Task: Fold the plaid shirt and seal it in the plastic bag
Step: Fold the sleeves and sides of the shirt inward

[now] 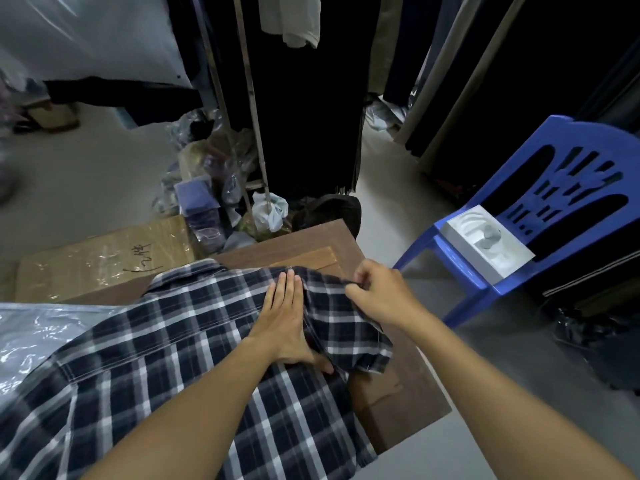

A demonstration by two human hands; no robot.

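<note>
A dark blue and white plaid shirt [166, 344] lies spread across a small brown wooden table [408, 393]. My left hand [287, 320] rests flat on the shirt near its right side, fingers together, pinning the cloth. My right hand [379, 294] pinches the shirt's right sleeve edge and holds it lifted just right of the flat hand. The sleeve hangs folded under that grip. A clear plastic bag [31, 337] lies at the left, partly under the shirt.
A taped cardboard box [104, 258] sits behind the table at left. A blue plastic chair [540, 216] with a white moulded tray [485, 244] stands at right. Bagged clutter [214, 174] and hanging dark garments [304, 98] fill the back.
</note>
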